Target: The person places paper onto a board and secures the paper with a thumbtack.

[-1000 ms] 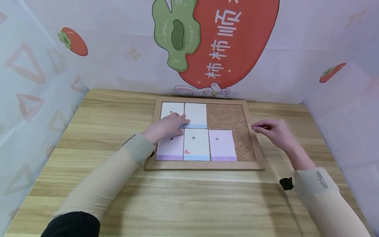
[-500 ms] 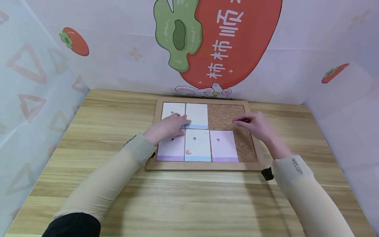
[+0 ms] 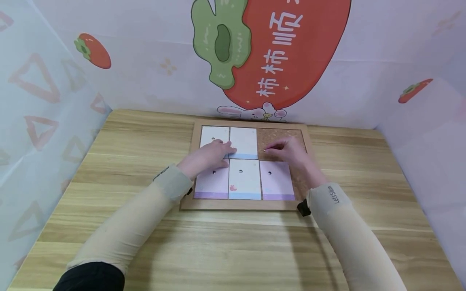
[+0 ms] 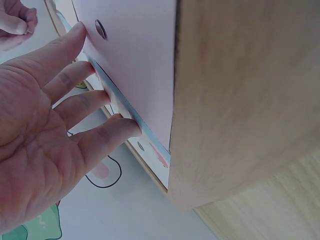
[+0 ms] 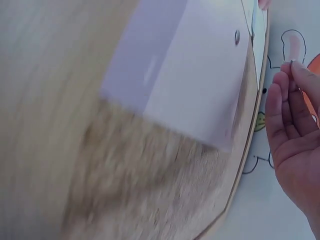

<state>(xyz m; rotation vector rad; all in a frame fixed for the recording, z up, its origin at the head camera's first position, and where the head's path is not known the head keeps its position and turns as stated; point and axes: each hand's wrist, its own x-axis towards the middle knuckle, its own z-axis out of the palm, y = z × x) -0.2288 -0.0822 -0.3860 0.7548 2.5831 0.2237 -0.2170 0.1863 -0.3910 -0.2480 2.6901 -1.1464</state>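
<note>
On the wooden table a cork board [image 3: 300, 182] in a wooden frame bears several paper cards. My left hand [image 3: 207, 155], fingers spread, rests on the upper left white card [image 3: 209, 132] and the left edge of the upper middle white card [image 3: 244, 139]. In the left wrist view its fingers [image 4: 82, 107] lie fairly straight on the cards. Over the bare cork, just right of the upper middle card, my right hand [image 3: 291, 151] pinches a tiny thumbtack [image 3: 264, 150] between thumb and forefinger. No tack shows on the upper middle card; part of it is hidden.
Silver tacks sit in the lower left purple card [image 3: 211, 188], the lower middle white card [image 3: 244, 186] and the lower right purple card [image 3: 278, 188]. Behind the board stands a printed backdrop [image 3: 145, 89]. Wooden table [image 3: 233, 246] surrounds the frame.
My right hand has moved left from beyond the board's right edge to over the cork beside the upper middle card, still pinching. The left hand has stayed on the cards.
</note>
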